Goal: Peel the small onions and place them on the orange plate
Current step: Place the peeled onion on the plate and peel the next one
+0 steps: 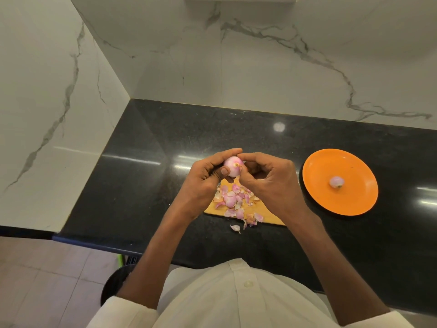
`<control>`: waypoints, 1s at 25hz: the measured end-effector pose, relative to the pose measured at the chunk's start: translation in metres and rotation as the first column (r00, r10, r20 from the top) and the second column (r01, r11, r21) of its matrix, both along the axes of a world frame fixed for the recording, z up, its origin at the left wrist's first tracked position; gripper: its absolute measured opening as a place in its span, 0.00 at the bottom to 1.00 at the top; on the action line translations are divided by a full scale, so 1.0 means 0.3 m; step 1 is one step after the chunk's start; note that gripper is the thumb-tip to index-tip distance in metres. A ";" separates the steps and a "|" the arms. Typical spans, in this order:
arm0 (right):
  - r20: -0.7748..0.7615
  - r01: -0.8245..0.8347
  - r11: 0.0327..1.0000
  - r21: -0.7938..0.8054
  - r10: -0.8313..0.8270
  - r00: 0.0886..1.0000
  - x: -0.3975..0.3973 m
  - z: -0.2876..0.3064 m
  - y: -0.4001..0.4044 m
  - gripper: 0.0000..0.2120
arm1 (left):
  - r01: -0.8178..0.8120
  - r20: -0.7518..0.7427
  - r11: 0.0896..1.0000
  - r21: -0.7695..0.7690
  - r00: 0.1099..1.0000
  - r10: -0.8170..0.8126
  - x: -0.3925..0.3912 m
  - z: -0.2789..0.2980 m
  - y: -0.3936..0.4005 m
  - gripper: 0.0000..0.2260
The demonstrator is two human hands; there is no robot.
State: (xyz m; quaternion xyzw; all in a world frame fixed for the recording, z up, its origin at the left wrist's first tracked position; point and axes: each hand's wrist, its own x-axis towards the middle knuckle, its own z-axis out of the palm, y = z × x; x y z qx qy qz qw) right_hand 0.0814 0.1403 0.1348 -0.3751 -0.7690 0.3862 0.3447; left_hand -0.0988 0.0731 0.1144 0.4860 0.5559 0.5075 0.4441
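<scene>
A small pink onion (pixel 232 167) is held up over the wooden cutting board (pixel 264 213). My left hand (pixel 208 176) grips it from the left, thumb on its front. My right hand (pixel 267 178) meets it from the right, fingertips pinching at its top and side. Loose pink and tan onion skins (pixel 236 202) lie heaped on the board under my hands, with one piece (pixel 235 227) fallen on the counter. The orange plate (pixel 354 200) sits to the right and carries one peeled onion (pixel 336 181).
The black granite counter (pixel 146 185) runs from the marble corner wall (pixel 165 67) rightward. Its front edge lies close to my body. A dark stool (pixel 115 282) stands on the tiled floor below the counter at left.
</scene>
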 end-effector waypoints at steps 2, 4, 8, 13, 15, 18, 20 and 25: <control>0.057 0.017 0.995 0.095 -0.023 0.998 -0.009 0.000 -0.009 0.16 | 0.013 -0.003 1.000 0.002 1.000 -0.013 0.004 0.001 0.004 0.19; 0.101 0.030 0.987 0.156 -0.046 0.994 -0.017 0.002 -0.016 0.16 | 0.019 -0.013 1.000 0.004 1.000 -0.019 0.005 0.006 0.007 0.19; 0.148 0.059 0.977 0.205 -0.091 0.985 -0.026 0.004 -0.023 0.11 | 0.034 -0.028 0.999 0.025 0.999 -0.033 0.010 0.012 0.010 0.20; 0.167 0.102 0.985 0.138 -0.125 0.978 -0.032 0.017 -0.030 0.11 | 0.037 -0.037 0.998 0.045 0.999 -0.035 0.014 0.004 0.011 0.20; 0.162 0.117 0.989 0.091 -0.131 0.978 -0.032 0.030 -0.034 0.11 | 0.034 -0.042 0.998 0.056 0.999 -0.031 0.014 0.005 0.006 0.20; 0.151 0.145 0.989 0.020 -0.146 0.978 -0.034 0.043 -0.033 0.11 | 0.014 -0.013 0.998 0.057 1.000 -0.013 0.020 0.005 0.006 0.20; 0.143 0.173 0.983 -0.059 -0.163 0.976 -0.037 0.047 -0.034 0.10 | -0.002 -0.002 0.998 0.063 1.000 0.002 0.022 -0.002 0.004 0.20; 0.083 0.203 0.957 -0.209 -0.189 0.978 -0.023 0.047 -0.011 0.04 | -0.033 0.119 0.996 0.082 0.993 0.023 0.038 -0.007 -0.033 0.20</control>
